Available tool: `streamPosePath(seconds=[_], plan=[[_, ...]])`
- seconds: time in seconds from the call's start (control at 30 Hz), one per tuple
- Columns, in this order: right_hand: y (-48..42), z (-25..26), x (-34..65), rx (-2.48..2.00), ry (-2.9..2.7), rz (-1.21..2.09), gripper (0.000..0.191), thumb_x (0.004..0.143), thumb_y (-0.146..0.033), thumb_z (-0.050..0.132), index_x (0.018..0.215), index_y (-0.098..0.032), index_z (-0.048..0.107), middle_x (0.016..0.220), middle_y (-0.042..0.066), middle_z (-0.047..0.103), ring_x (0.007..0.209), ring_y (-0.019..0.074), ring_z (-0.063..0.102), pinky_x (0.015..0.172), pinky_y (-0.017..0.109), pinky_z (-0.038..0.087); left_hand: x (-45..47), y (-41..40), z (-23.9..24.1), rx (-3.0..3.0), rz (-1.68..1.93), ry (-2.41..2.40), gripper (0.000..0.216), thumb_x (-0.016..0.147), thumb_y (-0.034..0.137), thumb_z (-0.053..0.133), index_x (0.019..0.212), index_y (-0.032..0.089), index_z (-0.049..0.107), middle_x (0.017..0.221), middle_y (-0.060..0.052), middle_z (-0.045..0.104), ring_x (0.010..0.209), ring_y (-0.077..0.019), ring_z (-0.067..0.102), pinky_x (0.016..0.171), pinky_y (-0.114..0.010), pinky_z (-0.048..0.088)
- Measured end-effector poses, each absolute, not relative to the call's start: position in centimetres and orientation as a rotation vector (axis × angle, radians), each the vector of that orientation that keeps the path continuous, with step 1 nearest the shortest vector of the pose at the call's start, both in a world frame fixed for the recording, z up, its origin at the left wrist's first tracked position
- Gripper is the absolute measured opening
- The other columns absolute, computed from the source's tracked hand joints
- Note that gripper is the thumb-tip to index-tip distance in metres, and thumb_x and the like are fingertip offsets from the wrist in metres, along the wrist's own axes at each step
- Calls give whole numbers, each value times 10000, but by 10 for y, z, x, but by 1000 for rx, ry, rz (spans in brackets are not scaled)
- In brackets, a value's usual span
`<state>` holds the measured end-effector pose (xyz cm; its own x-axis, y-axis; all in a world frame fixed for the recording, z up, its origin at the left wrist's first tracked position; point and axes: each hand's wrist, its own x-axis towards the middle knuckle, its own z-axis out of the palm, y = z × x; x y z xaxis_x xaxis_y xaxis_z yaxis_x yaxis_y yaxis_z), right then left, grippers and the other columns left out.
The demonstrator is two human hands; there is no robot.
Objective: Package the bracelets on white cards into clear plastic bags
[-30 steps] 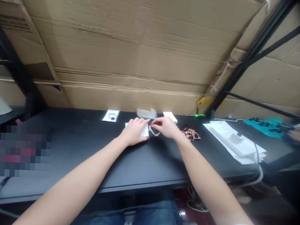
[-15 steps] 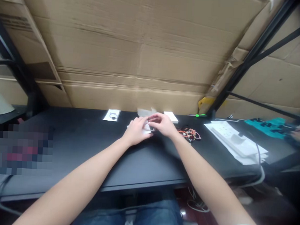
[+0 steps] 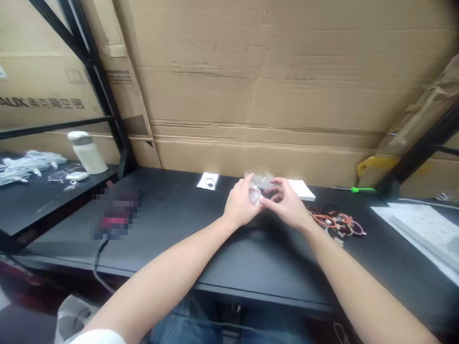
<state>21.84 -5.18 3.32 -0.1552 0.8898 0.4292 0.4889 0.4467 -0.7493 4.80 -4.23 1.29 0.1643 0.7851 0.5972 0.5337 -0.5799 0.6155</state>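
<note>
Close together over the middle of the black table, my left hand point(image 3: 241, 202) and my right hand point(image 3: 285, 202) have their fingers curled around a small clear plastic bag point(image 3: 255, 195) with something whitish in it. My left hand grips its left side. My right thumb and fingers pinch at its right edge, partly hiding it. More clear plastic point(image 3: 265, 180) shows just beyond the fingertips. To the left lies a white card with a dark ring-shaped cord point(image 3: 210, 182). Right of my hands is a tangle of orange and dark cords point(image 3: 337, 222).
A stack of white cards point(image 3: 302, 190) lies behind my right hand. Farther right are a green-handled tool point(image 3: 363, 190) and white papers point(image 3: 428, 236). A cardboard wall point(image 3: 263, 92) closes the back. A white bottle point(image 3: 88, 153) and white cables point(image 3: 24, 168) stand on the left table.
My view has turned left, bringing the bottle and white cables into sight. My hands stay together at the same spot, fingers slightly wider apart around the plastic.
</note>
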Motion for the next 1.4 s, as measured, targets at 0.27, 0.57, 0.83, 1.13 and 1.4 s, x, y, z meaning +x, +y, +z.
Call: streamPosePath(seconds=[0.27,0.57,0.83,1.13,1.4], plan=[[-47,30,218,-1157,-1808,729,327,823,-453,557,934,-160,649,838,71,693,719,195,630,660,304,492,50,-41,10,2027,1307,1102,928,688,408,732,1438,174,239,1353,-167,422,1247,-323,416,1032,-462,340],[-43,34,231,-1127,-1743,783,357,820,-453,561,938,-137,679,782,66,685,593,151,589,548,268,478,43,-24,13,1622,1226,816,315,834,354,581,1073,159,643,1035,-88,683,943,-236,633,849,-364,481],[-43,31,229,-1061,-1815,757,268,813,-377,595,957,-161,664,879,67,686,742,174,622,698,311,504,43,-28,18,1593,1229,831,269,785,364,626,936,156,708,951,-74,708,912,-230,633,844,-348,465],[-58,43,226,-933,-1883,159,220,767,-325,660,946,-220,587,1065,83,591,970,228,564,807,380,485,44,-29,18,1478,1348,865,306,813,394,618,953,145,726,942,-97,718,916,-234,643,840,-342,476],[-56,37,218,-960,-2090,71,288,761,-308,681,1035,-231,642,1205,95,535,1174,265,454,1008,458,354,43,-33,21,1552,1366,887,301,828,376,607,995,154,722,1034,-97,710,979,-247,643,885,-358,472]])
